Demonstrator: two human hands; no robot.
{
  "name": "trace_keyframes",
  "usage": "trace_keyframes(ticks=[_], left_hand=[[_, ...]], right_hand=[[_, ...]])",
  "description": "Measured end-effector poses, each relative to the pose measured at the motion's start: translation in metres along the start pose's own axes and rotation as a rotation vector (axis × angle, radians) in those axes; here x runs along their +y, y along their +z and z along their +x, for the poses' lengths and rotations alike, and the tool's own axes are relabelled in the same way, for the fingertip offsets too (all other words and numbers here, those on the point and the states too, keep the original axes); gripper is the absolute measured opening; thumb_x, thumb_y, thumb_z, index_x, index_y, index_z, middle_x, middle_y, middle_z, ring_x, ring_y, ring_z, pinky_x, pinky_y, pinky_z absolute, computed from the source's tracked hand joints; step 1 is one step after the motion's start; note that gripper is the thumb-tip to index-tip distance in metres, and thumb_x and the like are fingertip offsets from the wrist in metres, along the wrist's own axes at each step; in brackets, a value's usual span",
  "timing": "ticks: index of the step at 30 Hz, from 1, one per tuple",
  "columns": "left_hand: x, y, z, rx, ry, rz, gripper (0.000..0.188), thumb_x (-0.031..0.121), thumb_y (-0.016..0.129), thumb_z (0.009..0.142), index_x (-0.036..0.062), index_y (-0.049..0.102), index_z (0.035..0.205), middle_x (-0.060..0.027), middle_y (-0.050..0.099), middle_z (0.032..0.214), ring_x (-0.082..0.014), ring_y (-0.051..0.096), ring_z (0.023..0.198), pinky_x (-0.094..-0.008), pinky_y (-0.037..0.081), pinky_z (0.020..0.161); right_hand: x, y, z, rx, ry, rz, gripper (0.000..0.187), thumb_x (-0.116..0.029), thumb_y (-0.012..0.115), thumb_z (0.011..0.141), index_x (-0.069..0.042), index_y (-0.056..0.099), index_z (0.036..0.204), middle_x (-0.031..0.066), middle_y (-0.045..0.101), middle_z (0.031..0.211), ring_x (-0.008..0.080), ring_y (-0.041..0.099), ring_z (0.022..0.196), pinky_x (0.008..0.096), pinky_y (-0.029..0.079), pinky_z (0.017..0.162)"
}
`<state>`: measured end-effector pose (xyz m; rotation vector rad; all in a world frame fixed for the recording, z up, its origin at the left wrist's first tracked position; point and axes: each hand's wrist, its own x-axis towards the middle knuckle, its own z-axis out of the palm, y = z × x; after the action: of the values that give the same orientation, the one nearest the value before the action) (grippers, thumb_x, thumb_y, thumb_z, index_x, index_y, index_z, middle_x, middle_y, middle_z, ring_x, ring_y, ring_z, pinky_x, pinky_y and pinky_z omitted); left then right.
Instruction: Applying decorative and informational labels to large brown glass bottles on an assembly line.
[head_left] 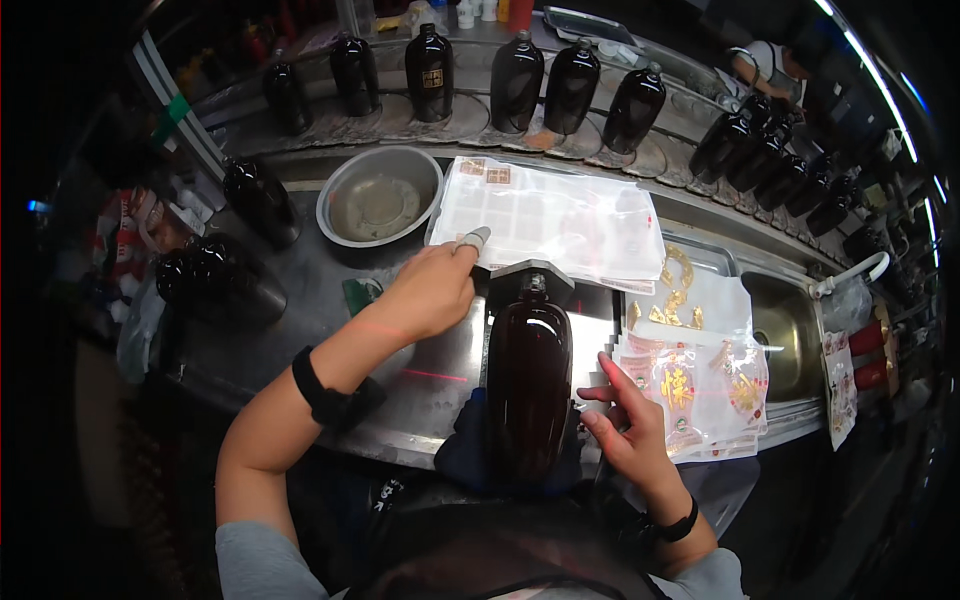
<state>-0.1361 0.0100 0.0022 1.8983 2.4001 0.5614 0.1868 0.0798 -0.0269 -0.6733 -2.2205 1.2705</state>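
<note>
A dark, glossy bottle [530, 375] lies in front of me, its neck away from me against a grey angled bracket [532, 270]. My left hand [436, 285] reaches past its left side to a stack of white decal sheets [560, 225]. A grey cover sits on one stretched finger, which touches the top sheet near its left edge; the other fingers are partly hidden. Small brown-gold square decals [497, 175] show at that sheet's far left corner. My right hand [628, 425] is open beside the bottle, fingers apart, holding nothing.
A round metal basin [380, 195] stands behind my left hand. Gold-lettered decal sheets [690, 395] lie on a tray at the right, before a sink [785, 335]. Dark bottles [516, 85] line the curved conveyor behind; more bottles [260, 205] stand at left. Another person [770, 65] is far right.
</note>
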Motion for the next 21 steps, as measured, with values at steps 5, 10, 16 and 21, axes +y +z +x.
trace_keyframes(ticks=[5, 10, 16, 21], left_hand=[[-0.044, -0.001, -0.015, 0.302, 0.216, 0.061, 0.031, -0.004, 0.058, 0.076, 0.0004, 0.064, 0.107, -0.017, 0.064, 0.088, -0.0377, 0.062, 0.088, -0.0462, 0.051, 0.078], [-0.069, -0.013, -0.035, 0.357, 0.09, 0.022, 0.031, -0.008, 0.061, 0.082, -0.0016, 0.066, 0.112, -0.017, 0.071, 0.101, -0.0282, 0.07, 0.084, -0.0353, 0.055, 0.075], [-0.015, -0.065, -0.077, 0.503, -0.094, -0.709, 0.034, -0.01, 0.062, 0.086, -0.0033, 0.064, 0.12, -0.0107, 0.073, 0.101, -0.0166, 0.069, 0.101, -0.0281, 0.052, 0.087], [-0.003, -0.066, -0.099, 0.679, 0.305, -0.474, 0.04, -0.014, 0.067, 0.069, -0.0048, 0.069, 0.108, -0.0141, 0.067, 0.098, -0.0298, 0.067, 0.081, -0.036, 0.054, 0.072]], right_hand=[[-0.039, 0.033, 0.015, -0.035, -0.07, -0.019, 0.071, -0.015, 0.078, 0.083, -0.007, 0.046, 0.147, 0.0078, 0.075, 0.1, 0.0073, 0.04, 0.049, 0.0231, 0.037, 0.05], [-0.06, 0.051, 0.02, -0.023, -0.038, 0.001, 0.067, -0.015, 0.077, 0.084, -0.007, 0.049, 0.145, 0.0067, 0.074, 0.098, 0.0076, 0.04, 0.05, 0.0229, 0.037, 0.05], [-0.061, 0.089, 0.04, 0.098, 0.014, 0.101, 0.043, -0.012, 0.071, 0.089, -0.004, 0.061, 0.13, 0.0024, 0.073, 0.088, 0.0022, 0.036, 0.049, 0.0212, 0.031, 0.048], [-0.083, 0.113, 0.083, 0.09, 0.122, 0.322, 0.025, -0.015, 0.061, 0.098, 0.001, 0.061, 0.118, 0.0016, 0.063, 0.095, 0.0, 0.05, 0.064, 0.0167, 0.04, 0.058]])
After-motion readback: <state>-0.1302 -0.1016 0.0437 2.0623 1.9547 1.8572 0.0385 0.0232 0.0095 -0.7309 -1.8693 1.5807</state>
